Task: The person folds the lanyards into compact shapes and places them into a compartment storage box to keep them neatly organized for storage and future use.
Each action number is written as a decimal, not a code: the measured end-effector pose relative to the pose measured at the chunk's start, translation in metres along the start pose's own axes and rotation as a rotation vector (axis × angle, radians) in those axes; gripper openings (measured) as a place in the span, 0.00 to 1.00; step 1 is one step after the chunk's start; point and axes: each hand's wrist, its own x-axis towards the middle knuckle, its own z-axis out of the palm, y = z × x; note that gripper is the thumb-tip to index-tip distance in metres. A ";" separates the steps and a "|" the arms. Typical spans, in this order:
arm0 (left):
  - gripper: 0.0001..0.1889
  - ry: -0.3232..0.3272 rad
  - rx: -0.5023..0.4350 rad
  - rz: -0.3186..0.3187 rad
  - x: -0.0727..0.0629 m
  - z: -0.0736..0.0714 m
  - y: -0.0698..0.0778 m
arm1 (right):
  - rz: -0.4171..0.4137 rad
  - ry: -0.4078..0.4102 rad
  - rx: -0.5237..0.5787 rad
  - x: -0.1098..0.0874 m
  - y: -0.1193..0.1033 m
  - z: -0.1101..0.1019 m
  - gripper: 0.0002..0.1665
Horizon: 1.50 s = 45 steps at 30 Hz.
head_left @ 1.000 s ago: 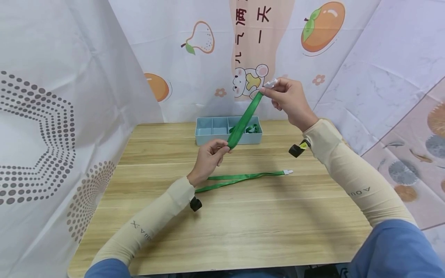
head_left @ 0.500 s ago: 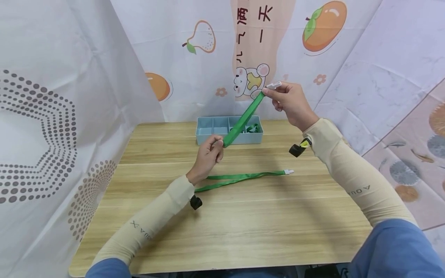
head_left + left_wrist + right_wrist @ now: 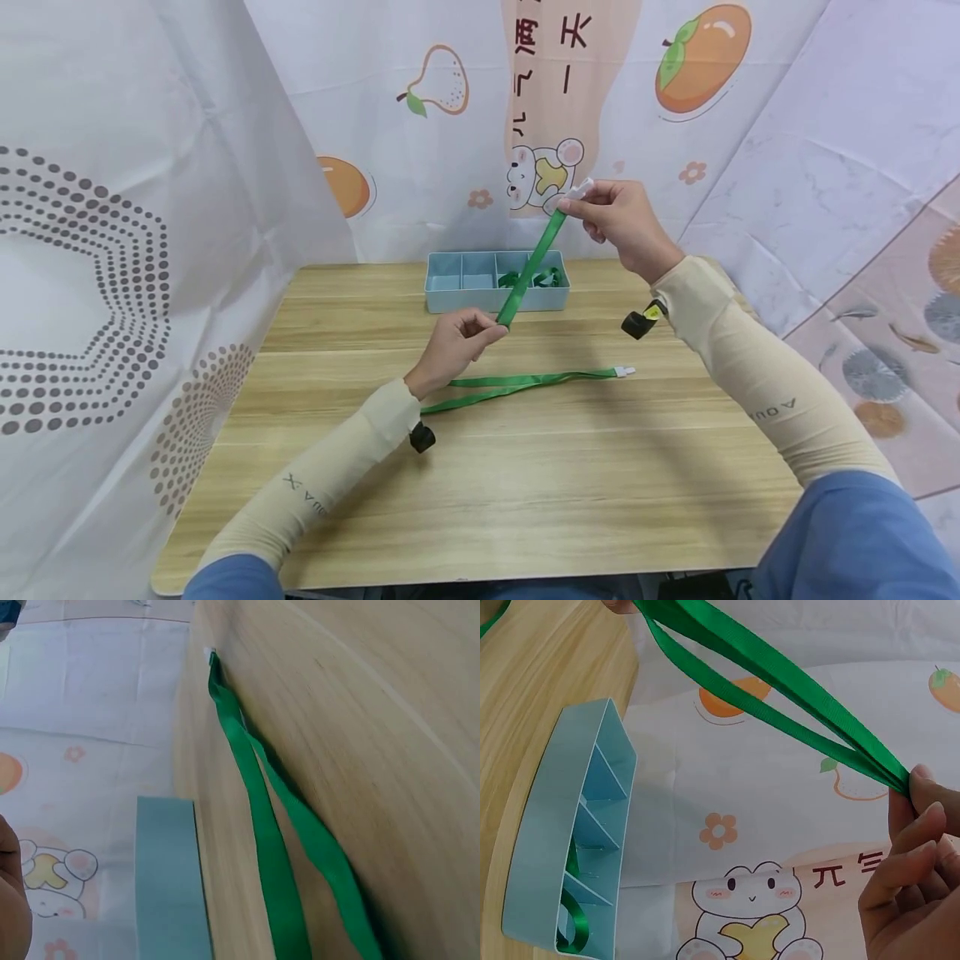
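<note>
A green lanyard (image 3: 531,267) is stretched slantwise above the table between both hands. My right hand (image 3: 622,221) pinches its upper end beside the white plastic clip (image 3: 581,188). Lower down, my left hand (image 3: 452,348) pinches the other end between thumb and fingers. In the right wrist view, the strap (image 3: 772,697) runs as folded layers with a gap between them. On the table behind the left wrist lies a second green lanyard (image 3: 540,380), laid out lengthwise with its white clip to the right; the left forearm hides its other end.
At the back of the table (image 3: 525,500) stands a light blue divided box (image 3: 465,302). Coiled green lanyards (image 3: 549,277) sit in its two right compartments. Printed cloth (image 3: 420,200) hangs close behind and at both sides.
My left hand shifted slightly up and left, then came back down and right. The held strap looks narrower and its clip has tipped a little. The lanyard on the table stays put.
</note>
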 end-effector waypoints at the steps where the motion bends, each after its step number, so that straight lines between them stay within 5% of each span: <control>1: 0.06 0.013 -0.020 -0.010 0.000 0.000 -0.001 | -0.009 -0.001 -0.007 0.000 -0.001 0.000 0.14; 9: 0.06 0.148 -0.173 -0.010 0.001 0.000 -0.003 | -0.047 0.014 0.010 -0.004 -0.010 0.003 0.12; 14: 0.14 0.052 -0.143 -0.074 0.004 -0.001 -0.003 | -0.062 -0.012 -0.037 -0.009 -0.017 0.008 0.14; 18: 0.21 -0.041 -0.013 -0.119 0.011 -0.007 -0.002 | -0.117 -0.064 -0.181 -0.016 -0.025 0.017 0.16; 21: 0.22 -0.046 0.107 -0.076 0.021 -0.012 0.004 | -0.174 -0.095 -0.292 -0.020 -0.031 0.023 0.16; 26: 0.15 0.072 0.187 0.070 0.042 -0.010 0.027 | -0.228 -0.130 -0.389 -0.025 -0.035 0.029 0.13; 31: 0.06 0.078 0.127 0.138 0.056 -0.003 0.045 | -0.240 -0.158 -0.379 -0.026 -0.033 0.031 0.10; 45: 0.09 -0.036 -0.095 0.066 0.053 0.010 0.042 | -0.256 -0.184 -0.413 -0.030 -0.034 0.034 0.11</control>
